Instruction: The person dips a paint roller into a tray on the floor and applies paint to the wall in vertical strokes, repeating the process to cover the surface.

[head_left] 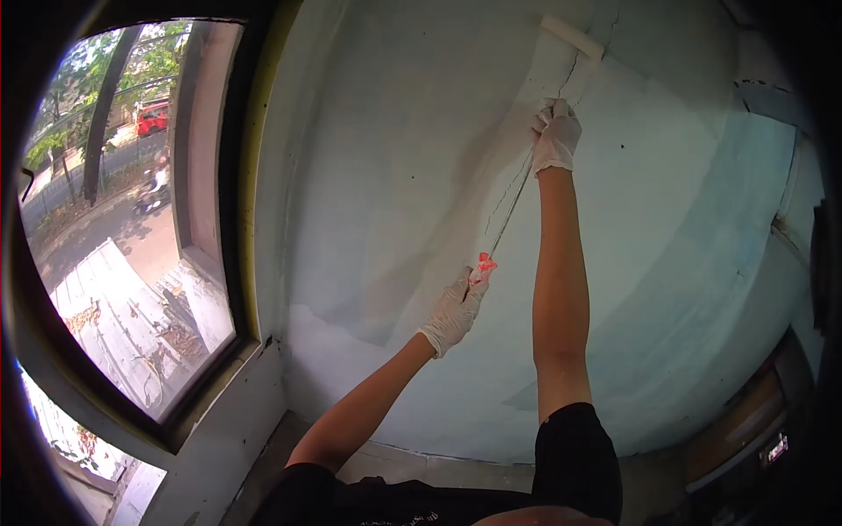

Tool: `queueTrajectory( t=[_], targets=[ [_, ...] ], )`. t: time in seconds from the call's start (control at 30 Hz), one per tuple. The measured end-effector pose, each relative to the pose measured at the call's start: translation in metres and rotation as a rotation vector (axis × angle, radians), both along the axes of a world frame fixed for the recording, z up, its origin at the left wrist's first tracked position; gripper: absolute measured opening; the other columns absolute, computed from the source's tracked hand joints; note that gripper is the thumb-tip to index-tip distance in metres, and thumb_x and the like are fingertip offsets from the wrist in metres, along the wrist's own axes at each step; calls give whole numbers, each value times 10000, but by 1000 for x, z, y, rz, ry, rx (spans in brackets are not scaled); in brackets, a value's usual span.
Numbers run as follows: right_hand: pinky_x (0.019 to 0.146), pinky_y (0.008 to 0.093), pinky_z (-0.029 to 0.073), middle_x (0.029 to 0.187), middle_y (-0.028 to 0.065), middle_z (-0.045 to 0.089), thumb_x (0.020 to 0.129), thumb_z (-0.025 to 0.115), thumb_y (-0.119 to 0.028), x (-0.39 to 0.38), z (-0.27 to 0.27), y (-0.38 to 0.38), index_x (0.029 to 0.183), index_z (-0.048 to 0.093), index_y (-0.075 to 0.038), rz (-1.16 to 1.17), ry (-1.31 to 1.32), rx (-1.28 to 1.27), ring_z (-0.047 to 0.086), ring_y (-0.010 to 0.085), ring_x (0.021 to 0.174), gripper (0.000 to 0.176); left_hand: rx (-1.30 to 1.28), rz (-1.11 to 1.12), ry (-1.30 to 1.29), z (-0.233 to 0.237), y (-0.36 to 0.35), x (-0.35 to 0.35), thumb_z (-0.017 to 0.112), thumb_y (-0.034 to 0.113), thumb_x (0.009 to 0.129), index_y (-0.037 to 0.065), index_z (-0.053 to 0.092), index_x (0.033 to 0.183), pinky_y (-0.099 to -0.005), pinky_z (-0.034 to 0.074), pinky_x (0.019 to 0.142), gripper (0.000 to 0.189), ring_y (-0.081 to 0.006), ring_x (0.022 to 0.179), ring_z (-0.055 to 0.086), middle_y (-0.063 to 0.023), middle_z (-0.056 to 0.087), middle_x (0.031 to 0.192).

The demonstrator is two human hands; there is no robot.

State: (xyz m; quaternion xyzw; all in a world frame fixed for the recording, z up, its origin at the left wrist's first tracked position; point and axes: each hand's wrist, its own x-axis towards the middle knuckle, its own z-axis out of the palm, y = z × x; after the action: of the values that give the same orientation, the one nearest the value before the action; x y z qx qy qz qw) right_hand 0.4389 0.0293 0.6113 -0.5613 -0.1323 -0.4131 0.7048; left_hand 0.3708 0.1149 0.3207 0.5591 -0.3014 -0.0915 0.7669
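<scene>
A white paint roller (572, 38) lies against the pale blue-green wall (377, 175), high up and slanted. Its thin metal rod (512, 207) runs down and to the left. My right hand (557, 136), in a white glove, is closed around the rod's upper part below the roller. Lower down, my left hand (453, 314), gloved too, is wrapped round the roller's handle, where a red and white covering (481, 266) shows at the top. Dark cracks run down the wall close to the rod and the roller.
To the left is a dark-framed window (250, 175) onto a street with trees, a red car (152, 119) and a motorbike rider (155, 182). A ledge (219, 403) runs beneath it. Dim wooden furniture (745, 421) stands at the lower right.
</scene>
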Motion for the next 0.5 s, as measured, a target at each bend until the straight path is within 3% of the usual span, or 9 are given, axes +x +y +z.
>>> queueTrajectory(
  t=[0.1, 0.17, 0.2, 0.27, 0.43, 0.5],
  targets=[
    [454, 254, 192, 606, -59, 371, 977, 452, -217, -1, -12, 1, 825, 539, -118, -33, 10, 4, 282, 61, 489, 201, -1, -58, -14, -10, -2, 1, 476, 393, 990, -42, 310, 1434, -315, 429, 553, 644, -141, 571, 471, -56, 496, 677],
    [449, 252, 195, 602, -66, 364, 991, 444, -233, -5, -30, 3, 833, 535, -124, -40, 31, 23, 278, 55, 486, 212, 18, 5, 12, -30, -10, -4, 467, 378, 992, -44, 404, 1328, -343, 429, 572, 543, -178, 572, 487, -84, 509, 667],
    [449, 250, 195, 598, -68, 359, 1006, 440, -258, -10, -41, 3, 835, 531, -130, -44, 49, -19, 282, 51, 487, 232, 70, 19, -21, -32, -2, -12, 461, 374, 993, -30, 453, 1176, -375, 426, 591, 444, -207, 587, 507, -103, 521, 671],
    [446, 245, 184, 604, -72, 354, 1017, 437, -273, -16, -64, 4, 837, 529, -136, -39, 88, 20, 275, 53, 491, 244, 43, 90, -59, -69, -14, -13, 451, 374, 995, 9, 445, 1051, -401, 414, 603, 370, -253, 595, 509, -133, 514, 662],
    [453, 246, 182, 597, -73, 354, 1012, 440, -265, -16, -82, 3, 819, 508, -147, -40, 127, 39, 266, 52, 486, 236, 87, 15, -3, -74, 5, -26, 463, 366, 990, 25, 424, 999, -412, 413, 603, 343, -286, 602, 517, -153, 515, 653],
    [450, 245, 183, 598, -72, 355, 1007, 433, -251, -17, -66, 8, 828, 504, -143, -40, 108, 35, 267, 52, 485, 221, 85, 22, -29, -59, 9, -21, 460, 371, 991, 11, 446, 1083, -411, 417, 600, 371, -271, 597, 524, -154, 522, 657]
  ],
)
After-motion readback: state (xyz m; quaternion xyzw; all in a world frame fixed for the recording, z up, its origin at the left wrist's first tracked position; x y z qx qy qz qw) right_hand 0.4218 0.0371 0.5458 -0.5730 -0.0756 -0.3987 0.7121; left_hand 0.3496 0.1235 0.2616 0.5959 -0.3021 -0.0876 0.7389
